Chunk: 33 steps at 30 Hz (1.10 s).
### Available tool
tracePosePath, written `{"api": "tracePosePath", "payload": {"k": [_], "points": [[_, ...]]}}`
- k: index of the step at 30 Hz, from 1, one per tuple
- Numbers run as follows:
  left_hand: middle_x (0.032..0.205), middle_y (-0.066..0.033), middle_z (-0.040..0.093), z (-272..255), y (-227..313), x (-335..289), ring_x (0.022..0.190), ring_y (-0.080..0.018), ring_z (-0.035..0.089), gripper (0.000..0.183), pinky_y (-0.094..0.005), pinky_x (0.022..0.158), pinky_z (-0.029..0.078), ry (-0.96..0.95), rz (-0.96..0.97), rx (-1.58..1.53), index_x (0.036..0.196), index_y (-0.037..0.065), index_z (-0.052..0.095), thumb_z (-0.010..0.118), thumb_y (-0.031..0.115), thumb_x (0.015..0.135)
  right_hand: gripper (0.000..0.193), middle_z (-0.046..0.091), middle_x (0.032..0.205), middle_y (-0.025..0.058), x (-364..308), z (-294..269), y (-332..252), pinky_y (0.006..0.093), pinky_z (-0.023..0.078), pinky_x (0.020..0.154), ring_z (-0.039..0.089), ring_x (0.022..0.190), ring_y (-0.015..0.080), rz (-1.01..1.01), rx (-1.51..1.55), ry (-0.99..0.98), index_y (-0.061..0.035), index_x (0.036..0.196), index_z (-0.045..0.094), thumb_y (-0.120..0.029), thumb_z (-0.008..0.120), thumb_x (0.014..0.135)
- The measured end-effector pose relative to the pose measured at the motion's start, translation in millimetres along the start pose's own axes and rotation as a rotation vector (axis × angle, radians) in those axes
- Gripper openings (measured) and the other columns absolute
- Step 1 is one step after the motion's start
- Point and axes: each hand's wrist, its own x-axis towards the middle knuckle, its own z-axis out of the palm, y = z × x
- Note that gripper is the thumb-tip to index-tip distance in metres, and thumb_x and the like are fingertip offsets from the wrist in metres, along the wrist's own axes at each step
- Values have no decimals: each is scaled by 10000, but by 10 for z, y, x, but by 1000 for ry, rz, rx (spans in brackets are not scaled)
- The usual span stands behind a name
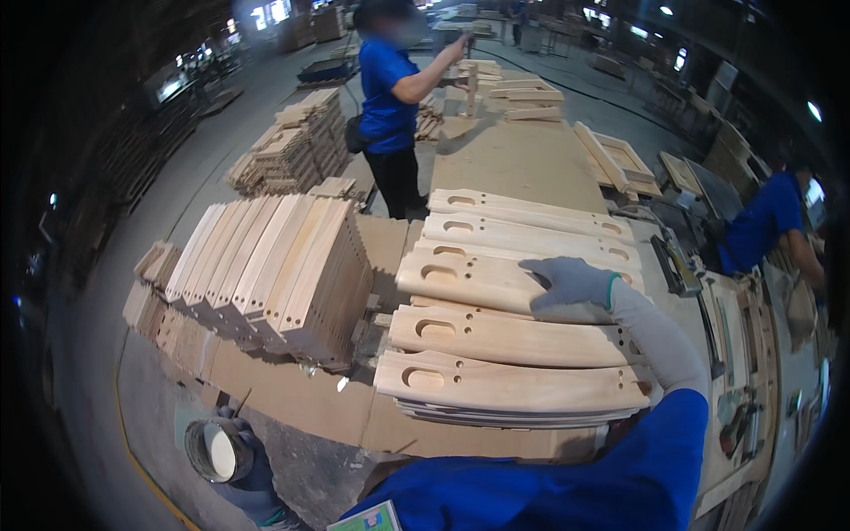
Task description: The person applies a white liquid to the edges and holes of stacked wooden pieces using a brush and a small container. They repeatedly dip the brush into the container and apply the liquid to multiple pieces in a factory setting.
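Observation:
My left hand [254, 482], in a grey glove, is closed around a round can [197, 450]. White liquid [220, 450] shows inside, and a thin stick [243, 403] juts up at its rim. On the right, my gloved right hand [571, 285] lies flat across a pale wooden slat [478, 281], thumb spread from the fingers. This slat has an oval slot and small round holes. Similar wooden slats [522, 334] lie side by side in stacks, nearer to me and farther away. The nearest slat [513, 382] tops a pile of several.
Left of the slats stands a block of upright wooden boards [274, 257] on cardboard [266, 376]. A person in blue [390, 97] works at the far table end; another person [766, 221] is at right. More wood stacks [297, 142] stand behind. A black tool [675, 265] lies right.

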Motion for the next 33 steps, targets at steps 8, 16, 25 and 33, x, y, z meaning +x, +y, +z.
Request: {"api": "tracePosePath", "payload": {"k": [8, 16, 25, 33], "points": [[1409, -206, 371, -83, 168, 635, 1219, -339, 445, 550, -428, 1035, 410, -109, -63, -79, 1438, -11, 255, 380, 298, 1000, 568, 638, 1145, 141, -409, 32, -538, 383, 450, 923, 579, 1085, 309, -35, 64, 340, -94, 1307, 522, -399, 635, 841], [1403, -195, 371, -702, 815, 1662, 1256, -334, 411, 609, -445, 1048, 403, -179, -235, -330, 1441, -7, 229, 461, 297, 968, 374, 649, 1115, 140, -660, 560, -2105, 383, 502, 821, 626, 966, 316, -105, 143, 708, -73, 1175, 621, -205, 651, 827], [1450, -226, 335, -1429, 1786, 2509, 1281, -375, 395, 609, -454, 1091, 354, -265, -207, -103, 1446, -8, 239, 447, 308, 969, 398, 616, 1132, 150, -143, 1039, -3621, 402, 481, 844, 599, 1010, 315, -112, 133, 541, -69, 1248, 558, -237, 586, 888], [1458, -224, 321, -1521, 1722, 2711, 1300, -384, 367, 582, -453, 1086, 344, -271, -255, -302, 1446, -1, 245, 432, 286, 976, 691, 528, 1258, 192, 388, 1173, -4043, 430, 422, 956, 508, 1155, 364, 35, 11, 521, -45, 1370, 421, -401, 662, 829]]}}
